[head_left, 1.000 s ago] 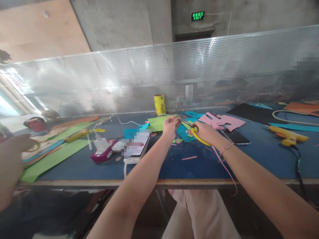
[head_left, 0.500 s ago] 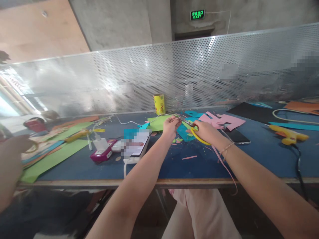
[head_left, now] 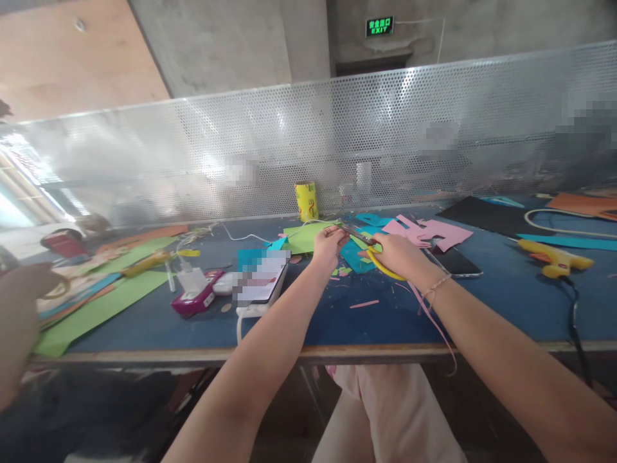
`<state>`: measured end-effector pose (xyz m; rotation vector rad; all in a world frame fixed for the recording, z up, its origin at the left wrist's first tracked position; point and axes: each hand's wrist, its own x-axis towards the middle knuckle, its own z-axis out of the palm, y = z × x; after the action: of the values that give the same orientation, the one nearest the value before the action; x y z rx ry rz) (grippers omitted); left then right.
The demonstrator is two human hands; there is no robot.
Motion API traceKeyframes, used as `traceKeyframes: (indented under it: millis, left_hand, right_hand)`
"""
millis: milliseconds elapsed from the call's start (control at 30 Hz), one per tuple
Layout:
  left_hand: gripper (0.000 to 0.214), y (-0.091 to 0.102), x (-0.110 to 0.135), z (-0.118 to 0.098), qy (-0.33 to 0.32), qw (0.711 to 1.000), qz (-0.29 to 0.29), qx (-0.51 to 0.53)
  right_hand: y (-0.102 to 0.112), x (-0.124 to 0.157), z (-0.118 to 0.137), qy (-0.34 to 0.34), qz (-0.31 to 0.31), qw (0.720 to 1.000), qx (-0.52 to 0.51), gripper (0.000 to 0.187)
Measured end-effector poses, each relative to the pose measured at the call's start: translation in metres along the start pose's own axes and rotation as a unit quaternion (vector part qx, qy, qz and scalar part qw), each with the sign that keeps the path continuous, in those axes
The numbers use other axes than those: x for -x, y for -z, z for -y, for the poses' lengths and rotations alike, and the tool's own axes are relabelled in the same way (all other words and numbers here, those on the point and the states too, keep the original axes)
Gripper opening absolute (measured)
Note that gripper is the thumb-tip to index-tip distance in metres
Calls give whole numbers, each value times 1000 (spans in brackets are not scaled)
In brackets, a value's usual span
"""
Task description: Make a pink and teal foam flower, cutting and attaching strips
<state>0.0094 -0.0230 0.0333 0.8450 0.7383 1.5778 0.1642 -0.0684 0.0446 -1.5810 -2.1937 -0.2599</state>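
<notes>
A long blue tabletop (head_left: 434, 315) with a worn wooden front edge runs across the view, backed by a low screen of perforated metal (head_left: 434, 128); behind it stand bare concrete walls and a green exit sign (head_left: 379, 26). Scattered on the surface are paper sheets and offcuts in green, teal, pink, black and orange. There is one yellow can (head_left: 306, 201) by the screen, one yellow glue gun (head_left: 554, 256) to the right, one dark phone (head_left: 457, 265), one magenta box (head_left: 193, 297) carrying a white plug, and one blurred-out phone (head_left: 263, 283) near the centre. Two bare arms reach forward over the tabletop. The right hand (head_left: 402, 256) has its fingers curled through the yellow handles of one pair of scissors (head_left: 373, 252), whose blades point left toward the other hand. The left hand (head_left: 328, 243) has its fingers pressed together, pinching a small scrap too small to make out, right at the blade tips. Another person's blurred hand (head_left: 22, 315) shows at the far left.
</notes>
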Motion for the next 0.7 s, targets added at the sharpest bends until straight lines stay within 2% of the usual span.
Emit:
traceKeyframes:
  millis: [700]
  left_hand:
    - [18,2,-3,1,17,1000,-2,3]
  right_hand:
    - [2,1,0,6,-3,1000,-7,41]
